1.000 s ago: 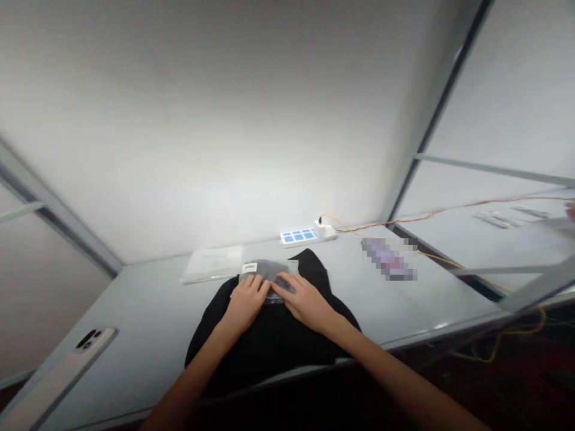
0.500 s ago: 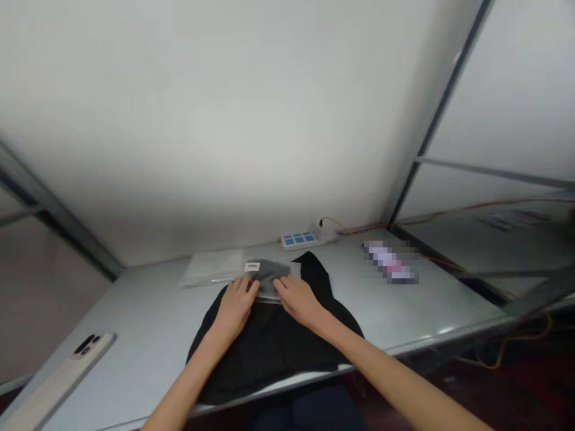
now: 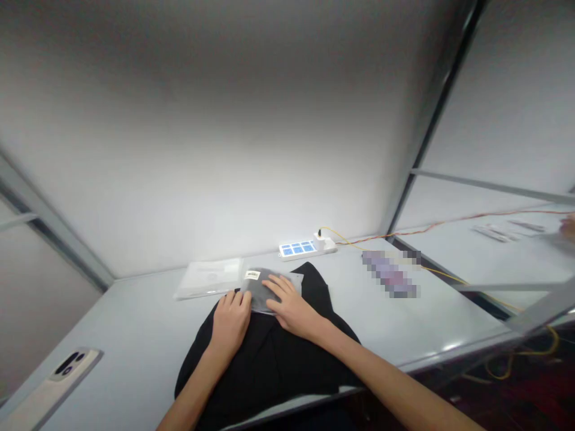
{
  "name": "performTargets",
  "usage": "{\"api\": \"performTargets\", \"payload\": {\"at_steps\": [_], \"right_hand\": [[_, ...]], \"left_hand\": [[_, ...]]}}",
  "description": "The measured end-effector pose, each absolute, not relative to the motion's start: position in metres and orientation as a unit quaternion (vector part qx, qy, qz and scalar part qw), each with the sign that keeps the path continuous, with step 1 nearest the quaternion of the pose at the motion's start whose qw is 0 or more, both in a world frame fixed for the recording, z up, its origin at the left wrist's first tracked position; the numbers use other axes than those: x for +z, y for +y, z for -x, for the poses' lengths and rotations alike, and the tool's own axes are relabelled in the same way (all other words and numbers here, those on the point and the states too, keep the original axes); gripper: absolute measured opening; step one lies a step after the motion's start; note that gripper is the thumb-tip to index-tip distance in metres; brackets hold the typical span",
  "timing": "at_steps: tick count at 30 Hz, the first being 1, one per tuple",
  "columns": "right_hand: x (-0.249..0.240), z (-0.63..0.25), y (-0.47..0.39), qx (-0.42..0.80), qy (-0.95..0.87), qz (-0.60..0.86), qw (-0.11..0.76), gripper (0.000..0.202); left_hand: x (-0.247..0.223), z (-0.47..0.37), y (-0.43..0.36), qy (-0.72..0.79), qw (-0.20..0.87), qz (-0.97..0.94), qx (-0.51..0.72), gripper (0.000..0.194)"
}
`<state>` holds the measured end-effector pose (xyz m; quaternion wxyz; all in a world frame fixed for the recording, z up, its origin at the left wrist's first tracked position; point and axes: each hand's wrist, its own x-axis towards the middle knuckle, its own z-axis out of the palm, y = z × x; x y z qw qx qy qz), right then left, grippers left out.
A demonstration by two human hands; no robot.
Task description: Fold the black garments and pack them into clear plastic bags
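A clear plastic bag [image 3: 261, 294] with dark grey contents and a white barcode label lies on black cloth [image 3: 274, 353] spread over the table. My left hand [image 3: 231, 318] grips the bag's left lower edge, its fingers curled together. On top of the bag rests my right hand [image 3: 291, 304], fingers spread flat over its right part. The cloth reaches the table's front edge.
Flat clear plastic bags [image 3: 209, 278] lie behind at left. A white power strip [image 3: 306, 248] with a yellow cable stands by the wall. A phone [image 3: 58, 383] is at front left, a blurred-out item [image 3: 390, 275] at right. Another person's hand [image 3: 568, 227] shows at far right.
My right hand has opened from curled fingers to lie flat on the bag. My left hand has moved slightly down to the bag's left corner. The bag looks flatter.
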<state>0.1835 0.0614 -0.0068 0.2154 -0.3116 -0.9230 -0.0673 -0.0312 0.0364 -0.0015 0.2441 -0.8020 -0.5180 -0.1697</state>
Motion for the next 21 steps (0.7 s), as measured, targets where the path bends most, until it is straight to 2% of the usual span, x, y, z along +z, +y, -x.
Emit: {"api": "performTargets", "payload": {"at_steps": [3, 6, 8, 10, 15, 21], "right_hand": [[-0.011, -0.183, 0.066, -0.008, -0.913, 0.342, 0.223, 0.042], [-0.01, -0.181, 0.069, 0.03, -0.893, 0.381, 0.237, 0.076], [-0.01, -0.177, 0.07, 0.026, -0.885, 0.404, 0.23, 0.09], [-0.013, -0.168, 0.071, 0.005, -0.871, 0.44, 0.216, 0.088], [-0.023, -0.155, 0.079, -0.057, -0.782, 0.59, 0.194, 0.068], [-0.023, -0.198, 0.087, -0.099, -0.709, 0.669, 0.199, 0.06]], "left_hand": [[-0.006, 0.035, 0.034, -0.491, 0.239, 0.817, -0.185, 0.022], [-0.01, 0.037, 0.034, -0.456, 0.232, 0.835, -0.202, 0.022], [-0.013, 0.039, 0.036, -0.441, 0.231, 0.837, -0.226, 0.023], [-0.014, 0.04, 0.037, -0.433, 0.23, 0.836, -0.247, 0.025], [-0.015, 0.041, 0.037, -0.406, 0.205, 0.858, -0.238, 0.037], [-0.025, 0.045, 0.04, -0.418, 0.16, 0.869, -0.213, 0.047]]}}
